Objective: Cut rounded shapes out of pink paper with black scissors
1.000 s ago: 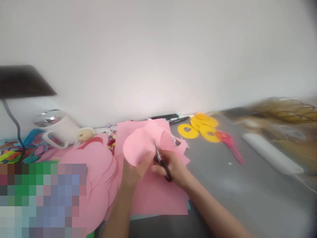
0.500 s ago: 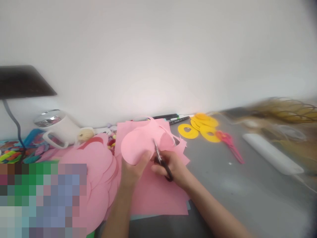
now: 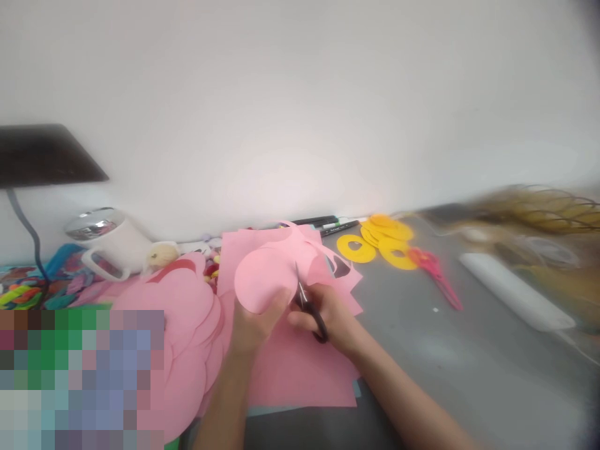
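Pink paper (image 3: 262, 278) is pinched by the left hand (image 3: 255, 324), thumb uppermost; scissors (image 3: 306, 302) are gripped by the right hand (image 3: 327, 312), pointed forward. Beyond both, lettering on a black marker (image 3: 340, 227) is illegible.

1. Reference: clock centred on the hands, twelve toward the wall (image 3: 300, 112).
2. Left hand (image 3: 255, 322): grips a round-edged piece of pink paper (image 3: 265, 278), thumb on top.
3. Right hand (image 3: 325, 315): fingers in black-handled scissors (image 3: 319, 326); blades point toward twelve, against the pink paper.
4. Beneath both hands: pink sheets (image 3: 300, 375), stacked.
5. Nine o'clock: overlapping pink cutouts (image 3: 187, 312).
6. Ten o'clock: white mug (image 3: 124, 240), handle visible.
7. One o'clock: pens (image 3: 340, 228), near the wall.
8. Two o'clock: yellow rings (image 3: 389, 232), partly overlapping.
9. Three o'clock: pink scissors (image 3: 435, 275), touching the rings; farther out, a white bar (image 3: 515, 290), blurred.
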Motion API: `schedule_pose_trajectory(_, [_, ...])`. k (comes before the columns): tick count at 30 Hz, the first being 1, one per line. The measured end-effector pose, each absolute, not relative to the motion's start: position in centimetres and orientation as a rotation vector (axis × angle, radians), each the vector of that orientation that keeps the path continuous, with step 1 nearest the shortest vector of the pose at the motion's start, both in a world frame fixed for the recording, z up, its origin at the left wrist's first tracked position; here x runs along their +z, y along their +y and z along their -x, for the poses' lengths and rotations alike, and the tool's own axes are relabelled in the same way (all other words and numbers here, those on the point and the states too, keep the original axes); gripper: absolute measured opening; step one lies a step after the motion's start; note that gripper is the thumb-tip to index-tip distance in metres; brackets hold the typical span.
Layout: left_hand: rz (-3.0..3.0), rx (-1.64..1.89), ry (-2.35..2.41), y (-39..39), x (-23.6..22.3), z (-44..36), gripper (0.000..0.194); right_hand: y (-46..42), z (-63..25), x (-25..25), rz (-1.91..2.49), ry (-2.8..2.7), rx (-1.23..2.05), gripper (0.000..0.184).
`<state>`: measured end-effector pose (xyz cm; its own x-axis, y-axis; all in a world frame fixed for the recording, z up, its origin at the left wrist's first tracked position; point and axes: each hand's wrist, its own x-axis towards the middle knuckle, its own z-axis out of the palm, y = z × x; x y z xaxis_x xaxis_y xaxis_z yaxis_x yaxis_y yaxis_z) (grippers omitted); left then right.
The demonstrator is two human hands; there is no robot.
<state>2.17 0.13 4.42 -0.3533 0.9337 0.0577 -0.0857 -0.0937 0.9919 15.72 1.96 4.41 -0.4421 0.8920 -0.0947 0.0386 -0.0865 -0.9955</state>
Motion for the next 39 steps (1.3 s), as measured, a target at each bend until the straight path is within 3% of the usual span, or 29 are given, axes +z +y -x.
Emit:
schedule_pose_trajectory(20, [-0.992, 1.549, 1.369, 0.23, 4.31, -1.84, 0.05, 1.75, -15.65, 4.83, 1.109, -1.47, 1.651, 0.045])
schedule_pose_trajectory(34, [-0.925, 1.561, 1.385, 0.45, 4.04, -1.73, 0.034, 1.72, -15.59, 4.49, 1.185, -1.477, 1.624, 0.028])
schedule_pose_trajectory(39, [-0.901, 1.573, 1.44, 0.53, 3.88, -1.82, 0.044, 1.72, -15.49, 4.32, 1.18, -1.482, 1.638, 0.032])
